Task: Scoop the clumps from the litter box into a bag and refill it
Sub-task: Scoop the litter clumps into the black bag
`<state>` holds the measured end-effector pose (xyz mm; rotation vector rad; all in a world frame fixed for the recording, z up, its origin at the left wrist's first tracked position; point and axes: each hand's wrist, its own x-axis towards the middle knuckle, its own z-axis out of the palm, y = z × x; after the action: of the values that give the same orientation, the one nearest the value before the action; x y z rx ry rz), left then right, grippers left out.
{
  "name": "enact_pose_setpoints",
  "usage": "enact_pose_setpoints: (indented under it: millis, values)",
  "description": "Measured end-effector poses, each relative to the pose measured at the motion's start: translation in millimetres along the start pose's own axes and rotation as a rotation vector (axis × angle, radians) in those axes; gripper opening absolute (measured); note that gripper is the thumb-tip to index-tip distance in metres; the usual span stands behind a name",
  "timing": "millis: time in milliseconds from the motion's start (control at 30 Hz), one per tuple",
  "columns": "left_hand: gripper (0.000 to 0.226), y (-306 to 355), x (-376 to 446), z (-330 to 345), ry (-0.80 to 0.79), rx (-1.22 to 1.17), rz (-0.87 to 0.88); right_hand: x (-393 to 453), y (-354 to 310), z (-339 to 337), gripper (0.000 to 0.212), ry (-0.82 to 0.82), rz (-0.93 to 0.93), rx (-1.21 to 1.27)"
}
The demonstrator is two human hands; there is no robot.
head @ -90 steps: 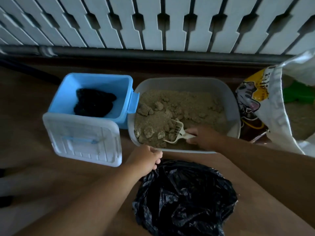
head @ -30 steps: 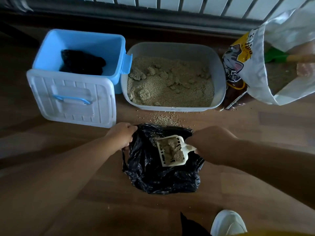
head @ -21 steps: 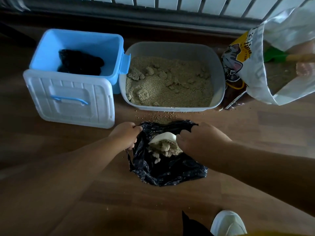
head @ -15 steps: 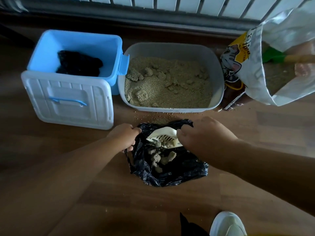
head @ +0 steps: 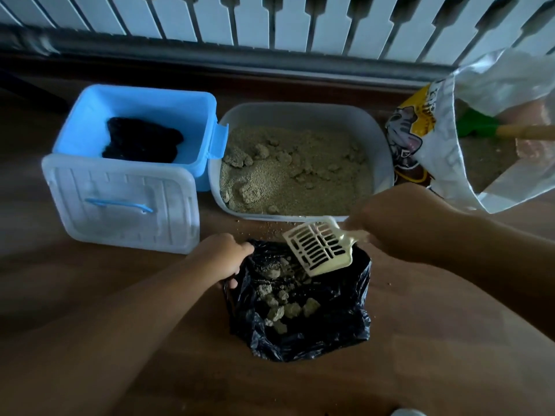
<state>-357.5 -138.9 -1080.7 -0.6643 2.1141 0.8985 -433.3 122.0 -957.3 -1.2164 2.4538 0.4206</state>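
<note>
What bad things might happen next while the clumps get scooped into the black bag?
1. The black bag is floppy; only the left hand holds its edge, so its mouth might sag and clumps miss.
2. Grains already lie on the floor between the litter box and the bag; each trip with the scoop in the right hand may drop more.

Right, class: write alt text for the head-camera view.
The right hand holds an emptied cream slotted plastic scoop over an open black plastic bag of litter clumps, held by the left hand. Behind sits a grey litter tray.
</note>
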Motion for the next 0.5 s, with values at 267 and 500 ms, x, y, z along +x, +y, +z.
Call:
enact_pose_setpoints:
  millis: [267, 500]
  values:
    - [0.034, -1, 10, 3, -0.010, -0.004, -0.071, 4, -9, 15, 0.037, 0.008, -0.042, 0.010]
    - [0.026, 3, 21, -1, -0.044, -0.126, -0.021, 27, 29, 6, 0.043, 0.090, 0.332, 0.365]
